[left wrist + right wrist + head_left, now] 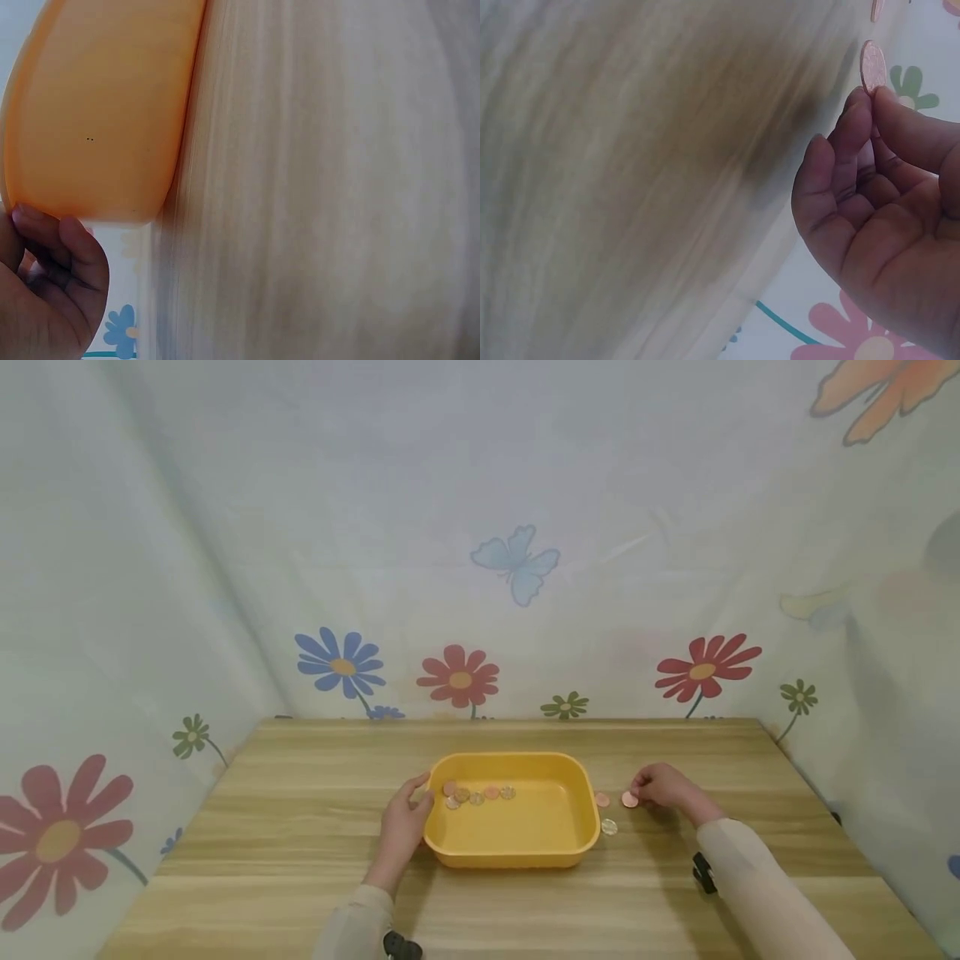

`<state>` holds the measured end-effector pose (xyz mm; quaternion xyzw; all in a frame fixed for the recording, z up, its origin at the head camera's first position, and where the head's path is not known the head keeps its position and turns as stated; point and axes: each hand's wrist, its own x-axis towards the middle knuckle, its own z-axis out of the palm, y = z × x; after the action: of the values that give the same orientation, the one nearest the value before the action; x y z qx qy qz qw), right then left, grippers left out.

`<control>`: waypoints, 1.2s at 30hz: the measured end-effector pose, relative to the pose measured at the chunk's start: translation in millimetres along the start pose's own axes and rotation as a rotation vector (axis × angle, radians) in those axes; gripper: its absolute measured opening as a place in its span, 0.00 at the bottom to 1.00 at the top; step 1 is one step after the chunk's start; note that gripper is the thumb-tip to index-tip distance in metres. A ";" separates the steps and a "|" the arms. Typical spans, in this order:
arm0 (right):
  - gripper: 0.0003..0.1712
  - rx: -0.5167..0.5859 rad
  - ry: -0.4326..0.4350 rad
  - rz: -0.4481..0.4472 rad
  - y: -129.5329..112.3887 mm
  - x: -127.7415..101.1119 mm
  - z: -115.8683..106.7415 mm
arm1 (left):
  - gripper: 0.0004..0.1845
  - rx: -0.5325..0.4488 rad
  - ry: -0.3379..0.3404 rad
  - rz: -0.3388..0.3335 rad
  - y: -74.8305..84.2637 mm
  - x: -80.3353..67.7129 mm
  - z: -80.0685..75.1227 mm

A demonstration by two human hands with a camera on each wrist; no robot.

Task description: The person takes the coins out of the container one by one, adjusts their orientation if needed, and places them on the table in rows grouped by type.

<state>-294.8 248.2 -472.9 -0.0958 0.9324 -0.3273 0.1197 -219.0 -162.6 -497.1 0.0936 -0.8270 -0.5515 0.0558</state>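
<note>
A yellow plastic tray [525, 831] sits on the wooden table, with several copper and gold-coloured coins [477, 798] lying in its left half. At the tray's left end, my left hand [405, 820] grips the rim between thumb and fingers. To the right of the tray, my right hand [666, 787] pinches a copper coin [873, 66] between thumb and fingertip, its face showing. Between that hand and the tray, another copper coin [602, 799] and a pale gold-coloured coin [609, 827] lie on the table close to the tray's right wall.
The wood-grain table [322, 760] reaches back to a white cloth [420, 527] printed with flowers and butterflies. That cloth also hangs along both sides. Dark straps [703, 872] circle both sleeves near the wrists.
</note>
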 end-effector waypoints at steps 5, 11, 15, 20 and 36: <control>0.07 -0.018 -0.013 0.025 -1.4 5.5 -3.7 | 0.24 -0.004 0.000 -0.003 3.1 1.2 -0.6; 0.07 -0.019 -0.027 0.030 2.6 7.7 -4.3 | 0.24 -0.013 0.000 -0.001 1.8 2.1 1.4; 0.08 -0.024 -0.026 0.036 7.1 10.4 -3.2 | 0.24 -0.011 0.001 0.006 1.1 2.5 3.1; 0.09 -0.063 -0.008 0.012 10.2 14.7 0.1 | 0.24 -0.004 0.013 0.010 2.3 3.0 2.9; 0.13 -0.145 0.065 -0.036 6.6 9.8 6.8 | 0.24 -0.012 0.006 -0.010 2.7 0.6 0.6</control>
<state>-302.9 246.8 -483.9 -0.1105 0.9552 -0.2639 0.0764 -219.9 -161.2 -494.8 0.0993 -0.8231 -0.5563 0.0562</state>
